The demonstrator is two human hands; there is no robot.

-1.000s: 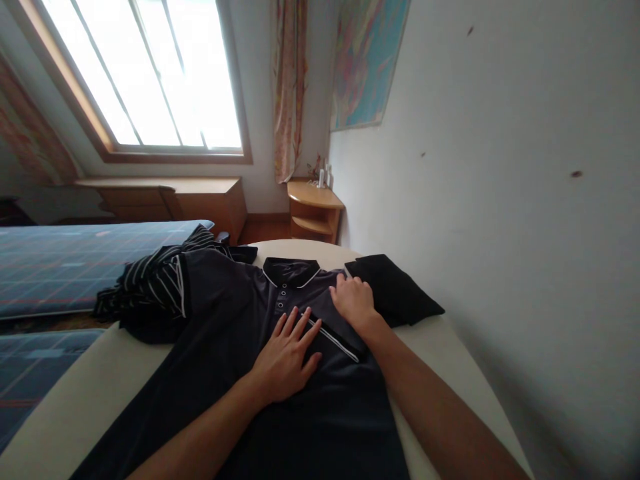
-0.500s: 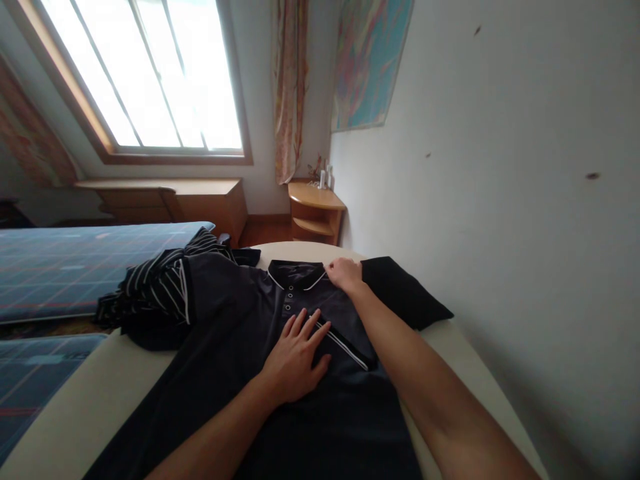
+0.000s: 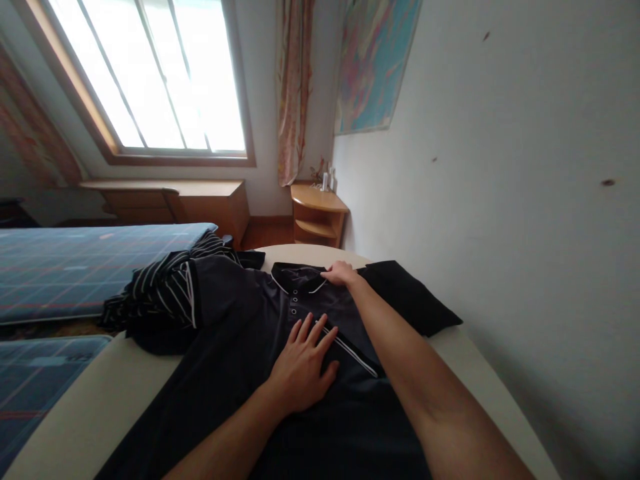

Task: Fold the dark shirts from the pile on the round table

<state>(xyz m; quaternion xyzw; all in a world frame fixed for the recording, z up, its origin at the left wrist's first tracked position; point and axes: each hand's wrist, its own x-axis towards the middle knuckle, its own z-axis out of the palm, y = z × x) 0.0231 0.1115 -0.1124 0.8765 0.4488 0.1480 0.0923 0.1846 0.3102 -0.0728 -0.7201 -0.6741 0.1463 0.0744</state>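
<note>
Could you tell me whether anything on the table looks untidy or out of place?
The striped garment lies bunched in a heap at the left of the table, against the spread polo shirt; the black garment on the right is folded flat.

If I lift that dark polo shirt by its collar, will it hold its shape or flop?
Likely floppy: the polo shirt lies limp and creased on the table. Probably light, since the fabric looks thin. It may slide; the left hand, pressed flat, pins it.

Left hand [image 3: 305,363] is laid flat, palm down, fingers spread a bit. Right arm is stretched further forward, right hand [image 3: 340,273] kept knuckles-up, fingers curled; the grip can't really be made out.
</note>
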